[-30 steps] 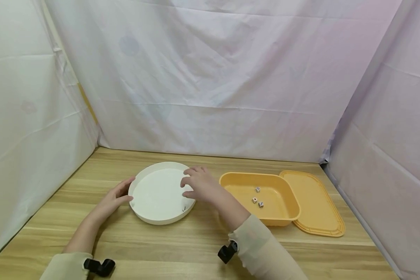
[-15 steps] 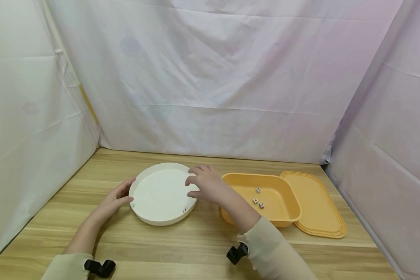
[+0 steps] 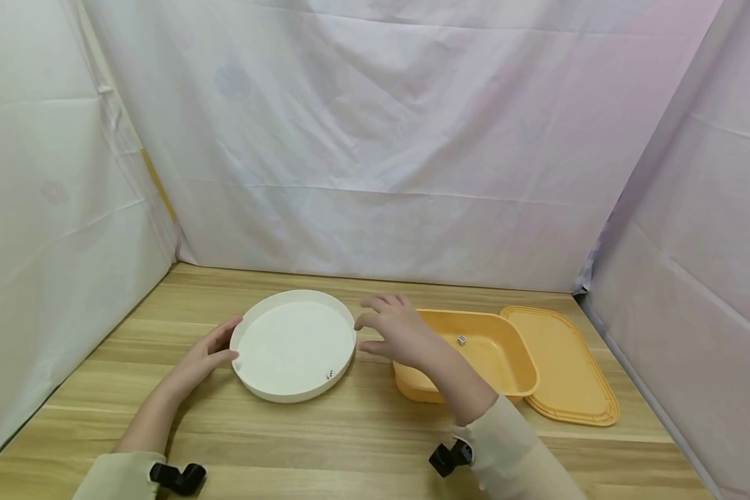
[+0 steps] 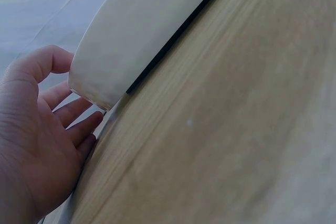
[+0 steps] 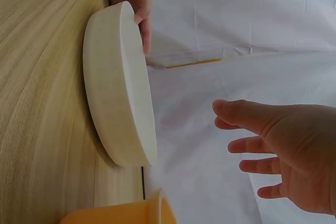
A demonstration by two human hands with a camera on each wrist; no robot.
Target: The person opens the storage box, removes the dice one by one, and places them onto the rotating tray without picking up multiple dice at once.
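A round white tray (image 3: 269, 389) sits on the wooden table with one small die (image 3: 328, 375) near its front right wall. My left hand (image 3: 215, 347) touches the tray's left rim, thumb on top and fingers (image 4: 79, 121) lying relaxed along the wall (image 4: 142, 30). Just right of the tray hovers my right hand (image 3: 384, 330), fingers spread and holding nothing, above the left end of a yellow box (image 3: 506, 361). One die (image 3: 461, 339) shows inside the box; my right forearm hides part of the box floor. In the right wrist view the right hand (image 5: 278, 150) hangs apart from the tray (image 5: 118, 82).
A yellow lid (image 3: 569, 368) lies flat to the right of the box. White cloth sheets (image 3: 375, 139) wall in the table at the back and on both sides. Bare wood (image 3: 325, 437) stretches along the front of the table.
My right hand has moved right, from over the tray's right rim to above the yellow box's left end, and my arm now covers two dice there. The left hand and tray stayed put.
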